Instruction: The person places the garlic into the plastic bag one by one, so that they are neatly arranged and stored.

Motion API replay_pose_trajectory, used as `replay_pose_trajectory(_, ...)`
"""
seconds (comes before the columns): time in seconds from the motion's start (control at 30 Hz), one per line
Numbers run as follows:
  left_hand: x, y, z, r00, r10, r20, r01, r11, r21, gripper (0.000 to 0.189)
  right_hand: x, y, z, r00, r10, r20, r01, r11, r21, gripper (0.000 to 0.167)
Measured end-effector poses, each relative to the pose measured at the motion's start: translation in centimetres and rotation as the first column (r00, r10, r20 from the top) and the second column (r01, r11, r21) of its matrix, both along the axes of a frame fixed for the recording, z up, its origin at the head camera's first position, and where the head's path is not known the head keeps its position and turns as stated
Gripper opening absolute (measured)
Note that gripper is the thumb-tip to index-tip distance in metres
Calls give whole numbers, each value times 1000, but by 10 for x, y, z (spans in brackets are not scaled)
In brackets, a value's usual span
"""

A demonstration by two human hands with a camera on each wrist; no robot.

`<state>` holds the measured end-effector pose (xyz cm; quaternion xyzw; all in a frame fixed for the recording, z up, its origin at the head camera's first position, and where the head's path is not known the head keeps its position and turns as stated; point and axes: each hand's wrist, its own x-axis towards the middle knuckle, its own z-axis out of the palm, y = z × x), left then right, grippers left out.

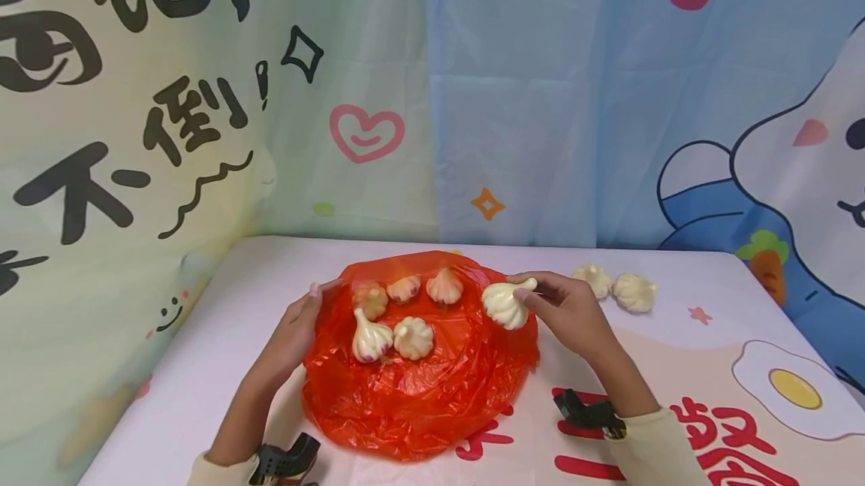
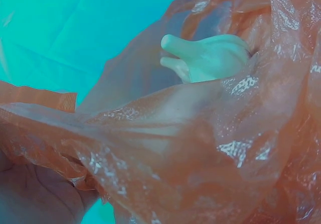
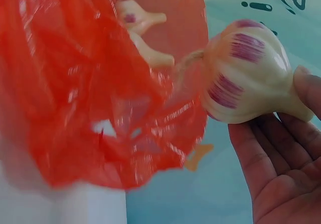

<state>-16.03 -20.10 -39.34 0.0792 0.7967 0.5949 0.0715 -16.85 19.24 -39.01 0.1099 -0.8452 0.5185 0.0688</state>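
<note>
A crinkled red plastic bag (image 1: pixel 419 411) lies on the table, its mouth spread wide. Several garlic bulbs (image 1: pixel 414 338) sit inside it; those at the back show through the red film. At the bag's left rim, my left hand (image 1: pixel 293 336) holds the plastic, with most fingers hidden behind it. My right hand (image 1: pixel 564 309) pinches a garlic bulb (image 1: pixel 505 306) by its stem between thumb and fingers, over the bag's right edge. In the right wrist view this bulb (image 3: pixel 251 73) shows purple streaks, and a string runs from its base toward the bag.
Two more garlic bulbs (image 1: pixel 634 293) rest on the table behind my right hand. The tablecloth (image 1: pixel 676 366) carries a printed egg and red lettering. A printed curtain (image 1: pixel 513 95) hangs along the table's back edge.
</note>
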Motion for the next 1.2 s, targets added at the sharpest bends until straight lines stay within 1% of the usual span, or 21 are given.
replay_pose_trajectory(0.13,1,0,0,1000,7,2,-7,1000,-5,63,-5,-13,-2,998,55,25,-54,998,-24,33)
replay_pose_trajectory(0.33,0,-1,1,1000,-12,-19,12,1000,16,60,-10,-34,-8,993,97,68,-96,995,-16,35)
replay_pose_trajectory(0.43,0,0,1,1000,-10,-11,10,1000,21,60,-15,-43,-11,989,120,87,-120,993,-8,33)
replay_pose_trajectory(0.6,-1,1,1,1000,5,16,-5,1000,21,60,-21,-57,-15,980,181,85,-182,983,8,26)
replay_pose_trajectory(0.67,-1,1,0,1000,11,18,-12,1000,22,60,-23,-62,-16,979,191,74,-193,981,25,23)
replay_pose_trajectory(0.77,-1,1,0,1000,13,11,-14,1000,21,61,-26,-69,-18,980,185,74,-190,980,58,21)
replay_pose_trajectory(0.83,-1,1,0,1000,19,12,-19,1000,20,61,-27,-72,-19,980,178,88,-185,979,80,21)
replay_pose_trajectory(0.93,-2,1,-1,1000,10,3,-11,1000,16,62,-27,-74,-21,980,163,117,-176,978,108,23)
replay_pose_trajectory(1.03,-3,1,-1,1000,3,-4,-3,1000,19,62,-28,-74,-24,979,154,130,-171,977,128,24)
replay_pose_trajectory(1.2,-2,-1,-1,1000,4,-17,-4,1000,10,61,-28,-75,-28,985,129,117,-148,975,166,24)
